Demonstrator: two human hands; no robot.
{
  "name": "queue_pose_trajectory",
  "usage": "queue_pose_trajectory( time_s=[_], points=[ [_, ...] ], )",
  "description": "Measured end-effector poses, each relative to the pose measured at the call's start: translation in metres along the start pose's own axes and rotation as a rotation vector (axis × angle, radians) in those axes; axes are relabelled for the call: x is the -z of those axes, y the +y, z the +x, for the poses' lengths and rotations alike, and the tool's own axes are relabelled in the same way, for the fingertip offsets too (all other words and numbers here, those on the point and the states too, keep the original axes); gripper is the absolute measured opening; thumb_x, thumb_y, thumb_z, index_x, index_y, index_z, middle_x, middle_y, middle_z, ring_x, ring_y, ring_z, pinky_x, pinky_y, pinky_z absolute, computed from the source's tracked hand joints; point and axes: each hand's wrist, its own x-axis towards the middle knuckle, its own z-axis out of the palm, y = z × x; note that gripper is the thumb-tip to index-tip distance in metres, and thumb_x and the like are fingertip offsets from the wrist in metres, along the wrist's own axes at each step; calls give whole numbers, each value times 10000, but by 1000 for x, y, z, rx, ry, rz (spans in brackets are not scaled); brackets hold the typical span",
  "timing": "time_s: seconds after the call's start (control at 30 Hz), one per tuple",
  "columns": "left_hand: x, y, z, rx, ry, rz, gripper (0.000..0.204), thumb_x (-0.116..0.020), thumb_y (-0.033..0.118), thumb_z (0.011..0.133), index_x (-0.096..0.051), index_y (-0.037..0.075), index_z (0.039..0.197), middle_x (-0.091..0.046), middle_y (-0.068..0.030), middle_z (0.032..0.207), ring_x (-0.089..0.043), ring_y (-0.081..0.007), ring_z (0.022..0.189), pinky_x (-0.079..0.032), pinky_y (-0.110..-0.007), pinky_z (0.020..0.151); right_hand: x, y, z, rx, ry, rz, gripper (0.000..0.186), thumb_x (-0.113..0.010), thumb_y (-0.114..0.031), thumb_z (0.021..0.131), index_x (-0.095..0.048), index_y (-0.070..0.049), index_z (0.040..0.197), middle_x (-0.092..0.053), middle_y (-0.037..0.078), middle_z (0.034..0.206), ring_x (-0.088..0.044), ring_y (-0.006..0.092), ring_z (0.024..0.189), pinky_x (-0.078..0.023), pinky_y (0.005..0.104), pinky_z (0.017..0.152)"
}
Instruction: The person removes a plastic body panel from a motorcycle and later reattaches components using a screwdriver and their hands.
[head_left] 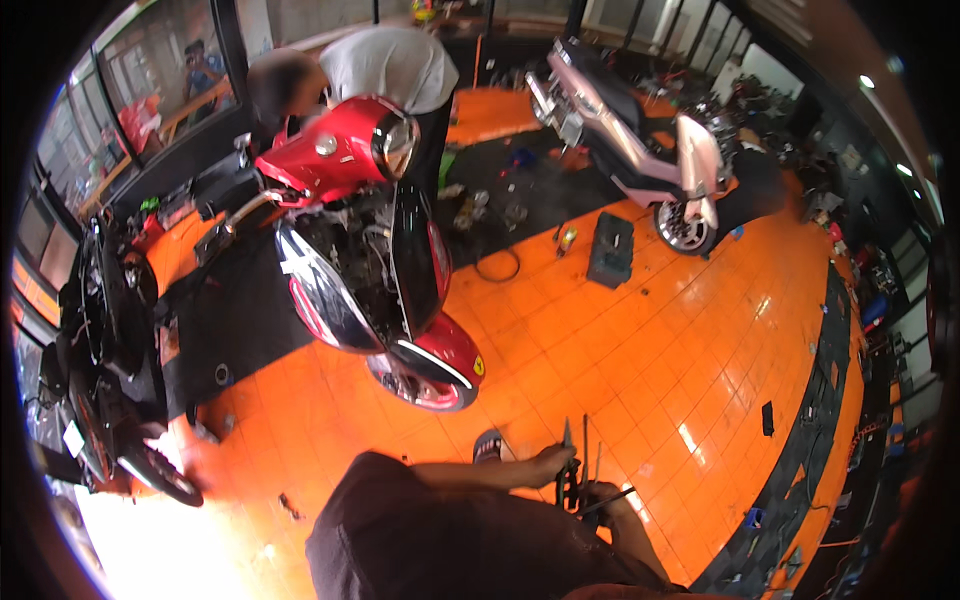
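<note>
In front of my body, my left hand (553, 464) is closed around a dark tool (568, 436) whose narrow pointed end sticks up. Just beside it, lower and to the right, my right hand (606, 498) is closed on a bundle of dark tools. Thin straight rods (586, 436) rise from between the hands, and one dark rod (620, 495) slants out to the right. The two hands nearly touch. The exact kind of these tools is too small and dark to tell.
A red and black scooter (365, 250) with its inner parts exposed stands ahead, a person (395, 70) bending over it. Dark motorbikes (105, 370) line the left. Beyond are a pink scooter (640, 140), a crouching person (755, 185) and a black toolbox (611, 250) on orange tiles (640, 340).
</note>
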Motion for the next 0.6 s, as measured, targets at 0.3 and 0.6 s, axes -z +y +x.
queue_pose_trajectory(
  time_s=[0.3,0.6],
  points=[
    [-15,207,105,22,-233,394,580,-510,444,934,-420,-3,1293,-389,-238,1404,-410,-416,1294,-432,-519,975,81,-195,65,222,131,-25,214,-654,-78,752,-609,97,867,-603,124,667,-567,199,538,-457,306,481],
    [68,293,214,-213,24,241,398,-533,309,944,-536,21,1218,-577,-110,1082,-599,-193,892,-500,-307,704,132,-382,268,26,-214,-492,181,-665,-88,757,-600,57,843,-645,156,744,-612,229,587,-496,332,497]
  ],
)
